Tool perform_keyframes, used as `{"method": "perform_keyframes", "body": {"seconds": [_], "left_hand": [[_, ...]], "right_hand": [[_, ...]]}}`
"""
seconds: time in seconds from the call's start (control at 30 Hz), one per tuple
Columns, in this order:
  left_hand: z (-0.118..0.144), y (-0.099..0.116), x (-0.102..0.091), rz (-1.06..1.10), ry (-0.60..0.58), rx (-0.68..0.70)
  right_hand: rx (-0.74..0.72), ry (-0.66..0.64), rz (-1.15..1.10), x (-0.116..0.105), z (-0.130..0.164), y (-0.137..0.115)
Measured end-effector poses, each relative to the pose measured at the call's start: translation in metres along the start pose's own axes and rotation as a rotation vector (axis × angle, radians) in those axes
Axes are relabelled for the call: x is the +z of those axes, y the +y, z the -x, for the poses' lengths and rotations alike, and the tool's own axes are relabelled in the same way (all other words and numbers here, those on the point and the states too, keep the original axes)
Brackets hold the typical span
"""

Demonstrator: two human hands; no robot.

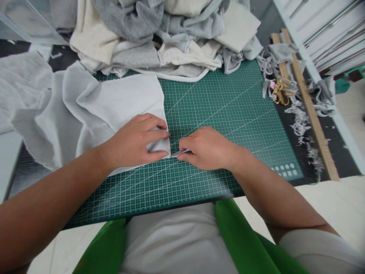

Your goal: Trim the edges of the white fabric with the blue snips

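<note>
A piece of light grey fabric (114, 102) lies over the left half of a green cutting mat (228, 110). My left hand (137, 142) pinches the fabric's near right corner, fingers closed on a fold. Just to the right, my right hand (208, 148) is closed on a small metal tool (180, 153). Its silver tip points left at the fabric edge, almost touching the left fingertips. Most of the tool is hidden inside the fist.
A heap of grey and cream garments (171, 34) fills the back of the table. At the right lie a long wooden ruler (308, 102), gold-handled scissors (281, 91) and several fabric scraps (302, 121). White slats (325, 26) stand at the far right.
</note>
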State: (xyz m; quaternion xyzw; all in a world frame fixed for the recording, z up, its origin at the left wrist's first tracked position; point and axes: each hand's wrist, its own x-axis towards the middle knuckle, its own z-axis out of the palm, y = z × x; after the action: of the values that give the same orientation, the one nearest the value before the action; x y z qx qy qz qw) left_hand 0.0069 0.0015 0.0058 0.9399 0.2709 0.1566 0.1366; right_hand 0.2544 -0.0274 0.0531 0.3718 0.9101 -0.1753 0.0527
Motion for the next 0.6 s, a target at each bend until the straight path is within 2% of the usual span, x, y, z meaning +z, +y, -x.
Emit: {"method": "perform_keyframes", "body": {"seconds": [0.6], "left_hand": [[0.0002,0.0007,0.0002,-0.013,-0.024,-0.026]], "right_hand": [[0.025,0.066,-0.075,-0.0012,0.004,0.0097]]}}
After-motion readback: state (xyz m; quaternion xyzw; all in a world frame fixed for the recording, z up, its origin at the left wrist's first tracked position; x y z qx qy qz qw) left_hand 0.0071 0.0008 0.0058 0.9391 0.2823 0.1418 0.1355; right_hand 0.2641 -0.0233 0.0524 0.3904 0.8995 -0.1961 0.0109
